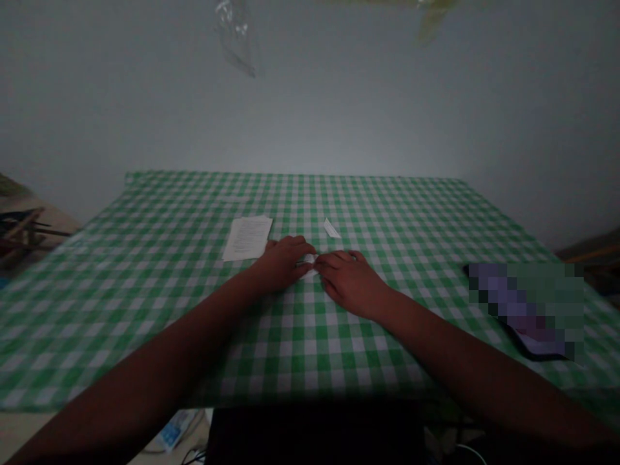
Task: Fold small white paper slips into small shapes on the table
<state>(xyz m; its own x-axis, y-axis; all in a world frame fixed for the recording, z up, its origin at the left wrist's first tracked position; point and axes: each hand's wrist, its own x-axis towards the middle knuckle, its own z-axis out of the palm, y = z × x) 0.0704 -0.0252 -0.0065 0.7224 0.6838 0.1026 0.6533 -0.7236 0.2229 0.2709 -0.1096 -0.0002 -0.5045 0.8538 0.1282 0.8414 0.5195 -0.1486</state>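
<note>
Near the middle of the table, a small piece of white paper lies between my two hands, mostly covered by the fingers. My left hand has its fingers and thumb closed around the paper's left part. From the other side, the fingertips of my right hand are pressed together on its right edge. How the paper is folded is hidden. Just beyond my right hand lies a small folded piece of white paper, angular in outline. A stack of printed paper sheets sits beside my left hand, slightly fanned.
A green and white checked cloth covers the table. At the right lies a phone-like dark-edged object, partly pixelated. The wall rises behind the table's far edge. Cables and a blue-and-white packet show below at the left.
</note>
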